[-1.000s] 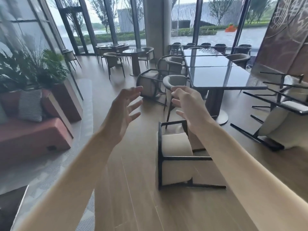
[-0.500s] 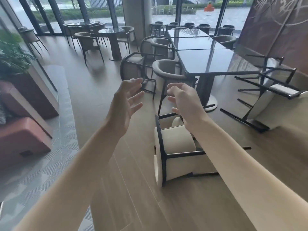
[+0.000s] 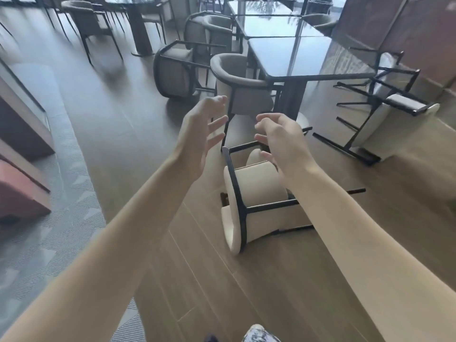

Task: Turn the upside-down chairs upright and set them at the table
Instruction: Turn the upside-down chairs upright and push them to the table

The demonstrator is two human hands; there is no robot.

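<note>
A cream chair with a black frame (image 3: 256,193) lies overturned on the wood floor right below my arms. My left hand (image 3: 202,134) hovers above and left of it, fingers spread, holding nothing. My right hand (image 3: 281,141) hangs over the chair's far end, fingers apart and curled, touching nothing. A second overturned cream chair (image 3: 385,119) lies at the right with its black legs in the air. A third chair (image 3: 175,70) lies tipped further back on the left. The dark glossy table (image 3: 296,55) stands behind, with an upright chair (image 3: 239,82) at its near left corner.
More upright chairs line the long table further back. A round table (image 3: 138,23) with chairs stands at the far left. A reddish sofa (image 3: 19,188) and a grey patterned carpet (image 3: 56,230) lie at the left. A brown wall panel (image 3: 407,33) runs along the right.
The view has tilted down and come closer to the overturned chair. Both hands stay open and have lowered toward it, the right one now over its far end.
</note>
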